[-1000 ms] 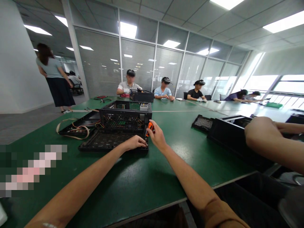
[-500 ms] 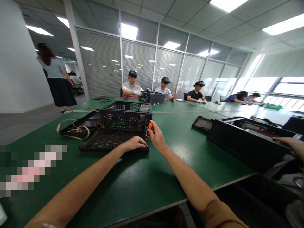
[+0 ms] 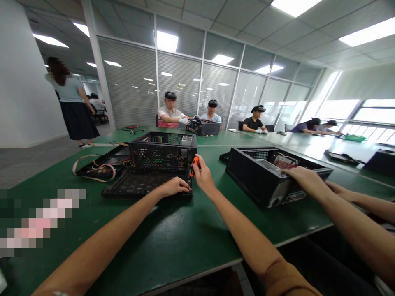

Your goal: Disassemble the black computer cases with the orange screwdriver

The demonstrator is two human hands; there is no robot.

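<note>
An open black computer case [image 3: 159, 155] lies before me, its perforated side showing. In front of it a flat dark panel [image 3: 129, 183] is spread on the table. My right hand [image 3: 204, 174] is closed round an orange-handled tool [image 3: 195, 160] at the case's right front corner. The tool points down, and its exact kind is hard to make out. Low at the same corner, the fingers of my left hand [image 3: 175, 187] are pinched together near the tool's lower end. Whatever lies between them is too small to name.
To the right stands another black computer case [image 3: 247, 174], with a neighbour's hands [image 3: 304, 179] on it. A black tray-like part [image 3: 106, 158] with a looped beige cable [image 3: 92, 177] lies left. Across the green table [image 3: 173, 242], co-workers sit, one handling a case [image 3: 203, 128].
The neighbour's case at right has moved left and turned, closer to my right arm. Across the table, a co-worker's case has shifted slightly right. My hands have hardly moved.
</note>
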